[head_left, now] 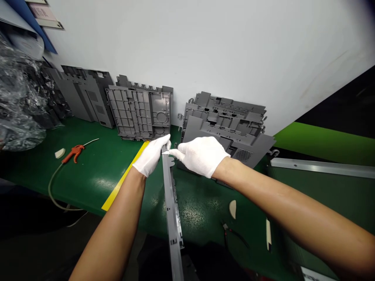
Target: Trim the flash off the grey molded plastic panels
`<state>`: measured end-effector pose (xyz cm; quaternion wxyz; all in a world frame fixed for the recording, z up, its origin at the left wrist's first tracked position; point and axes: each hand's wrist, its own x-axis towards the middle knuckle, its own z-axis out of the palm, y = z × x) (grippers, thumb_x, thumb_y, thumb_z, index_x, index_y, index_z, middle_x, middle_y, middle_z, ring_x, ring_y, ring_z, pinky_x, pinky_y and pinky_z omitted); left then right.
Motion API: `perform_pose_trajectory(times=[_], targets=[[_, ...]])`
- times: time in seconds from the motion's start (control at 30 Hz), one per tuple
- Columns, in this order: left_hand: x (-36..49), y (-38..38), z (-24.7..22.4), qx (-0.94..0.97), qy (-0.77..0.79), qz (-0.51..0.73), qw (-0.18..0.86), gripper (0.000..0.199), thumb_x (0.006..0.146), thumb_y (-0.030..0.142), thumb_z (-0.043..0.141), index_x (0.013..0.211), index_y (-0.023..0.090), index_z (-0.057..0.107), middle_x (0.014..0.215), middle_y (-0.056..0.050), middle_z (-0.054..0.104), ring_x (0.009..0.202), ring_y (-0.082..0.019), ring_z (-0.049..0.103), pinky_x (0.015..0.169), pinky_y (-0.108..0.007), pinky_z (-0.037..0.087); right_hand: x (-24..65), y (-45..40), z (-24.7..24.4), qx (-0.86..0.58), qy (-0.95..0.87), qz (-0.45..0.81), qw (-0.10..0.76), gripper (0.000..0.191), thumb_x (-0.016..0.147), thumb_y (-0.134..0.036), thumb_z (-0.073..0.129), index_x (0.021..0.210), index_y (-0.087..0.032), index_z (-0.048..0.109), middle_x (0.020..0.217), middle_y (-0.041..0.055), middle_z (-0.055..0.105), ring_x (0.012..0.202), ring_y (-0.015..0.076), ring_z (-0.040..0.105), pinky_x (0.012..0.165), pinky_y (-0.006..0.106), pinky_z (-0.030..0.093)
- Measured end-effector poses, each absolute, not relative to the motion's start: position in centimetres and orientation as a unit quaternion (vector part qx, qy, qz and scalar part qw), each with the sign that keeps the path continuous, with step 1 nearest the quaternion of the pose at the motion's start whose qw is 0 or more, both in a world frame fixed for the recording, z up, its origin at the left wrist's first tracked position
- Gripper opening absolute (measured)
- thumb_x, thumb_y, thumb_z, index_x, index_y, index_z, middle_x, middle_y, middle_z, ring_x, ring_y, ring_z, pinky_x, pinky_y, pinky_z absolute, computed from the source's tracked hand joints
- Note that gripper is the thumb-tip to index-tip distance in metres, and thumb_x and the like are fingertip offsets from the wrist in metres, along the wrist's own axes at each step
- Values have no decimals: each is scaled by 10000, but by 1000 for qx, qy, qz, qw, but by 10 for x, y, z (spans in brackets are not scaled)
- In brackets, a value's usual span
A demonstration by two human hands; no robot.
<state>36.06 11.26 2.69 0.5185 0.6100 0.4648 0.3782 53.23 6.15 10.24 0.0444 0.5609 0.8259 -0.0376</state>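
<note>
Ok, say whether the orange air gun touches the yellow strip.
Apart: the head view shows green bench between the orange air gun and the yellow strip.

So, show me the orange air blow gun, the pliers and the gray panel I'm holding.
Orange air blow gun [77, 150]: head view, on its body.
Pliers [225, 226]: head view, on the metal head.
Gray panel [167, 183]: head view, narrow edge.

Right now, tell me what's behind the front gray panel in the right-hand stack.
Behind the front panel, more gray panels stick out above it; their lower parts are covered.
</note>
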Motion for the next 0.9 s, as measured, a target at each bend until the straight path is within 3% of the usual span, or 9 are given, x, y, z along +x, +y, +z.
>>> perform_pose_trajectory(times=[0.9], targets=[[363, 112, 27, 596, 467, 372, 536, 463, 918, 550, 457, 616, 205, 521, 571, 7, 472, 595, -161, 446, 613, -314, 376, 538, 65, 110, 521, 849, -22, 81, 795, 969, -681, 93, 936, -221, 740, 792, 108, 730, 748, 268, 697, 709, 378, 493]])
